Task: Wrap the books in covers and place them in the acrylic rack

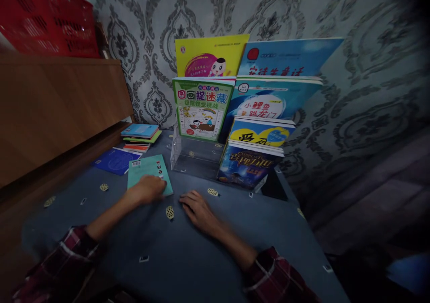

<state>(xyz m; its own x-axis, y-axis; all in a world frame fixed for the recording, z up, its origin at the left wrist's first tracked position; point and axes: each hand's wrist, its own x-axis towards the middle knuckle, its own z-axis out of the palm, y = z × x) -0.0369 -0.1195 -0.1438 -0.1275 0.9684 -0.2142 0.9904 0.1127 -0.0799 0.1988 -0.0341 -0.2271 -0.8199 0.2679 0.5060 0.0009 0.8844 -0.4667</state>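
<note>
From where I stand, a blue book (116, 161) lies flat at left, just beside the pale green book (148, 165). The left hand (150, 189) bends over this one's near right part; whether it pinches the cover, I can't tell. Getting hold of it seems the step; lifting would call for fingers under that edge. Rightward, the right hand (199, 211) rests on the table (188, 260), loosely spread, holding nothing.

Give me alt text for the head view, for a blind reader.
A person's left hand is on a teal book on a dark table, the right hand close by. Behind them, a clear rack holds colourful books, covers facing out; a blue book and a book stack lie to the left.
</note>
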